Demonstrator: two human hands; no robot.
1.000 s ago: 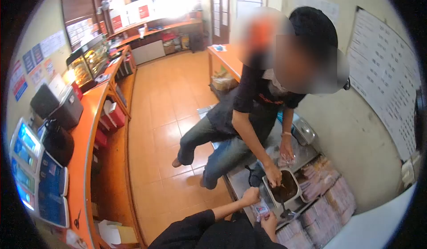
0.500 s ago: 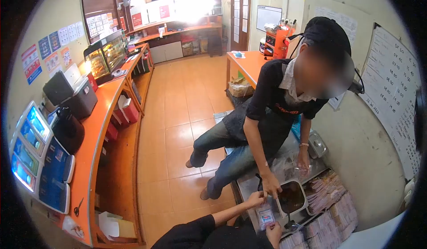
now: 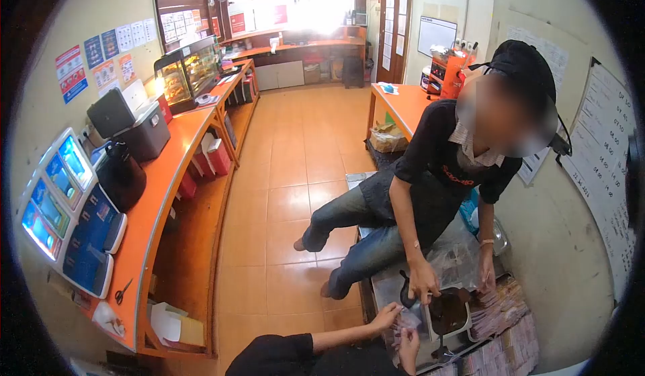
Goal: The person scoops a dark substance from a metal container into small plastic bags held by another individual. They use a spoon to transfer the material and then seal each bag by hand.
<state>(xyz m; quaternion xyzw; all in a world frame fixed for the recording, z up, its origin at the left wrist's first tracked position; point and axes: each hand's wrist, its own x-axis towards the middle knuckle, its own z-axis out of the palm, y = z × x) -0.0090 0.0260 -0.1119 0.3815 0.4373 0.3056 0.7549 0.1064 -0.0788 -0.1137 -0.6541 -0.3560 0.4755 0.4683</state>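
My left hand (image 3: 386,317) pinches one side of a small clear plastic bag (image 3: 408,318), and my right hand (image 3: 408,346) grips its lower edge. The bag is held up just left of a metal container (image 3: 468,325) with dark brown contents (image 3: 449,312). A dark utensil handle (image 3: 441,344) sticks out toward me at the container's near side. Across from me a co-worker's hand (image 3: 423,279) hovers by the container's far left corner, close to a black curved object (image 3: 406,290). The co-worker's other hand (image 3: 486,278) rests near clear plastic (image 3: 457,258).
Rows of thin pinkish packets (image 3: 505,339) fill the right side of the metal work surface (image 3: 376,285). The co-worker (image 3: 463,154) sits sideways at its far edge. An orange counter (image 3: 176,148) runs along the left wall, with scissors (image 3: 123,291) on it. A whiteboard (image 3: 601,141) hangs at right.
My view has swung left, so the scene sits further right. The bag has turned and its printed face no longer shows. My hands have come closer together.
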